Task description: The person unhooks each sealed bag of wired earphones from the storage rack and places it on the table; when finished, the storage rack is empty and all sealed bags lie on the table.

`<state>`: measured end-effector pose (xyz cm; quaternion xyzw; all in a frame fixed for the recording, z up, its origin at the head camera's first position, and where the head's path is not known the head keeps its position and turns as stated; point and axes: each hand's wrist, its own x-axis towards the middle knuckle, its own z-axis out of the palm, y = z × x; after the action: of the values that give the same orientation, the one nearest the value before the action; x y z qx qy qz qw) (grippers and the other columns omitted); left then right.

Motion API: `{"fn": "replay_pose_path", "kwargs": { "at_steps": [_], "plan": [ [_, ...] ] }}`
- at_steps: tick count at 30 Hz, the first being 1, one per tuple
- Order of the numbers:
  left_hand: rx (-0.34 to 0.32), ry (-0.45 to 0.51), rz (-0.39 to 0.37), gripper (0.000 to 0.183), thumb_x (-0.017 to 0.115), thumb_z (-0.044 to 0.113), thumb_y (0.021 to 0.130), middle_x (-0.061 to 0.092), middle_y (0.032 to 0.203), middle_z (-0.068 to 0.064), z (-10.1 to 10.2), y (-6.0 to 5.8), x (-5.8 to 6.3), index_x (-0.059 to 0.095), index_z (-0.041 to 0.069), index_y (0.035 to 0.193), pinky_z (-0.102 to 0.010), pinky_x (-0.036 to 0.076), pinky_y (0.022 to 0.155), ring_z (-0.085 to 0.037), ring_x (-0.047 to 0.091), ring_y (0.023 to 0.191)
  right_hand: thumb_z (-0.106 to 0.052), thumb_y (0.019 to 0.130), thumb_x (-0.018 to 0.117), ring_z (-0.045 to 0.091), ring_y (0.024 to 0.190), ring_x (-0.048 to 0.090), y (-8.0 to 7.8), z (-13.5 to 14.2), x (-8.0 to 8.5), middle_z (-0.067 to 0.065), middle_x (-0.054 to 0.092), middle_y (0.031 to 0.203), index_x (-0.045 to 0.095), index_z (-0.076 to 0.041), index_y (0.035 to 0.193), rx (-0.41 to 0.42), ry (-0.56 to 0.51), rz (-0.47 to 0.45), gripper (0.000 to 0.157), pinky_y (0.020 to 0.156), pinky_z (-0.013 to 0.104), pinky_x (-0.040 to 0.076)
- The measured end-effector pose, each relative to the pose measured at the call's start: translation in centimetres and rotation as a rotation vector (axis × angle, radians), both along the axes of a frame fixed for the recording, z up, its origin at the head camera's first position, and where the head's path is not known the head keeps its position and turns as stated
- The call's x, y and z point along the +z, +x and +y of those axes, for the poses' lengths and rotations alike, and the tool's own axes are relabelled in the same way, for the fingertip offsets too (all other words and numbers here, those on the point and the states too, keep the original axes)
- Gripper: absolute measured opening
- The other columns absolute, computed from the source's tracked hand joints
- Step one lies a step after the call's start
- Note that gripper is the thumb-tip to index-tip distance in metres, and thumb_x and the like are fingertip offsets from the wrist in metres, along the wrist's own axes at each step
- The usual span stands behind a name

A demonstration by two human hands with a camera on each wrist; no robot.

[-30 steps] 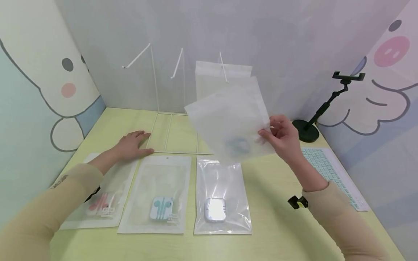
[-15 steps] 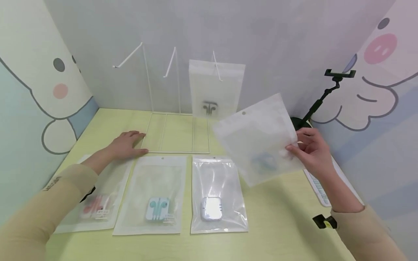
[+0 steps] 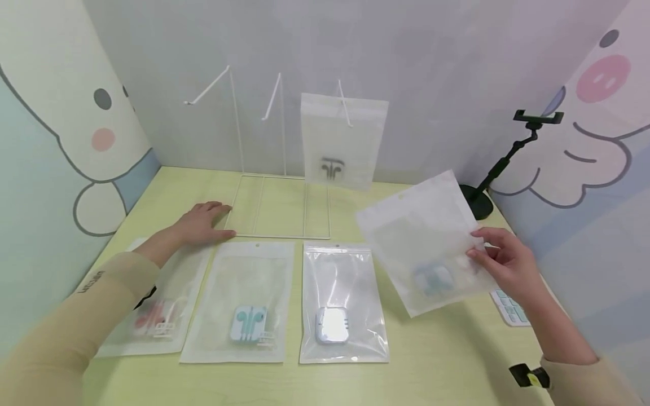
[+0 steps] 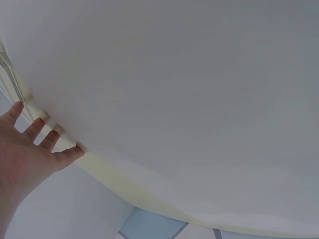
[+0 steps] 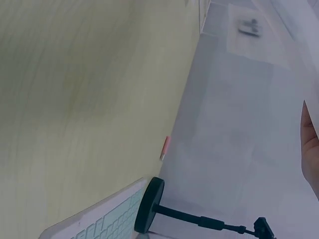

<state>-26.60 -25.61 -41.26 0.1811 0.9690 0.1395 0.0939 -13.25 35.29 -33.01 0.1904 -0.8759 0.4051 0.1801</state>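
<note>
Far L: a frosted pouch (image 3: 185, 282) w/ pink earphones lies flat on the desk (image 3: 228, 389), partly hidden under my L forearm. My L hand (image 3: 200, 226) is down beside the white wire rack (image 3: 284, 237), fingers loosely spread, gripping nothing, tips & thumb at the L edge of its base. Rack's L & mid hooks are bare. Next pouch on the desk, just in front of the rack: another frosted one, the mint pouch (image 3: 244, 287), w/ boxed mint earphones near its btm. R of that, the clear pouch (image 3: 342, 282), flat, w/ a shiny squarish case inside. Above & behind it the hanging pouch (image 3: 345, 138), w/ dark earphones, is on the rack's R hook. Then the held pouch (image 3: 416, 231), up off the desk & tilted, bluish contents blurry thru the film. My R hand (image 3: 508, 262) pinches its R edge b/w thumb & fingers. Behind: the black phone stand (image 3: 500, 166). Keyboard (image 3: 512, 311) is mostly behind my R hand & forearm.
</note>
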Motion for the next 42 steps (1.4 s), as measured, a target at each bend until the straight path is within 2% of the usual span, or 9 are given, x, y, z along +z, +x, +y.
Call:
{"fn": "replay_pose_path", "kwargs": {
  "at_steps": [6,10,19,22,27,30,34,37,42],
  "plan": [
    [-0.008,0.004,-0.011,0.082,0.056,0.057,0.088,0.024,0.148,-0.028,0.2,0.0,0.1,0.032,0.005,0.146,-0.07,0.024,0.099,-0.054,0.021,0.131,0.014,0.08,0.066,0.002,0.059,0.059,1.2,1.1,-1.2,-0.021,0.059,0.103,0.057,-0.002,0.122,-0.055,0.003,-0.112,0.046,0.053,0.014,0.049],
    [-0.006,-0.002,-0.011,0.082,0.056,0.058,0.087,0.025,0.148,-0.028,0.1,0.0,0.2,0.032,0.005,0.146,-0.07,0.024,0.099,-0.054,0.022,0.131,0.006,0.084,0.066,0.003,0.061,0.058,1.8,1.9,-2.0,-0.022,0.058,0.101,0.057,-0.006,0.126,-0.088,0.026,-0.185,0.045,0.052,0.015,0.047],
    [-0.006,0.001,-0.017,0.081,0.056,0.057,0.087,0.025,0.148,-0.027,0.0,0.0,0.2,0.032,0.006,0.145,-0.071,0.026,0.097,-0.054,0.022,0.13,-0.015,0.09,0.066,0.007,0.062,0.05,2.2,3.1,-3.8,-0.022,0.05,0.1,0.055,-0.009,0.128,-0.167,0.176,-0.267,0.041,0.053,0.018,0.04],
    [-0.01,0.0,-0.016,0.08,0.057,0.056,0.087,0.026,0.147,-0.028,0.0,0.0,0.2,0.033,0.006,0.145,-0.072,0.027,0.096,-0.054,0.023,0.13,-0.015,0.088,0.068,0.005,0.059,0.052,2.3,3.6,-4.4,-0.018,0.048,0.1,0.055,-0.009,0.128,-0.153,0.187,-0.29,0.043,0.052,0.018,0.04],
    [-0.006,0.001,-0.012,0.079,0.058,0.055,0.087,0.027,0.146,-0.027,0.1,-0.1,0.2,0.033,0.006,0.145,-0.071,0.028,0.095,-0.054,0.024,0.13,-0.013,0.082,0.073,-0.003,0.072,0.059,2.3,4.2,-5.1,-0.011,0.048,0.101,0.056,-0.009,0.126,-0.114,0.212,-0.343,0.048,0.06,0.012,0.045],
    [-0.005,-0.004,-0.017,0.079,0.058,0.055,0.087,0.027,0.146,-0.027,0.1,-0.1,0.2,0.033,0.007,0.145,-0.071,0.028,0.095,-0.053,0.023,0.13,-0.016,0.081,0.075,-0.002,0.075,0.056,2.2,4.5,-5.5,-0.005,0.049,0.097,0.056,-0.01,0.126,-0.07,0.259,-0.374,0.049,0.063,0.012,0.046],
    [-0.011,-0.007,-0.024,0.079,0.058,0.054,0.088,0.026,0.147,-0.027,0.1,-0.2,0.3,0.032,0.006,0.145,-0.071,0.027,0.096,-0.054,0.023,0.13,-0.018,0.079,0.077,0.004,0.068,0.051,2.0,4.6,-6.3,-0.002,0.047,0.082,0.056,-0.012,0.124,-0.01,0.337,-0.383,0.05,0.058,0.017,0.041],
    [-0.015,-0.005,-0.025,0.079,0.058,0.053,0.088,0.026,0.147,-0.028,0.1,-0.2,0.4,0.032,0.005,0.145,-0.071,0.026,0.096,-0.054,0.023,0.13,-0.021,0.077,0.079,0.005,0.063,0.046,1.8,4.4,-6.8,-0.003,0.045,0.074,0.055,-0.014,0.124,0.003,0.383,-0.396,0.053,0.052,0.021,0.037],
    [-0.013,-0.008,-0.033,0.079,0.057,0.054,0.088,0.025,0.147,-0.028,0.1,-0.4,0.3,0.031,0.006,0.146,-0.071,0.026,0.097,-0.054,0.022,0.13,-0.033,0.074,0.08,0.005,0.06,0.041,1.8,4.1,-7.5,-0.004,0.046,0.07,0.053,-0.017,0.127,0.004,0.428,-0.479,0.061,0.05,0.022,0.035]
  ]
}}
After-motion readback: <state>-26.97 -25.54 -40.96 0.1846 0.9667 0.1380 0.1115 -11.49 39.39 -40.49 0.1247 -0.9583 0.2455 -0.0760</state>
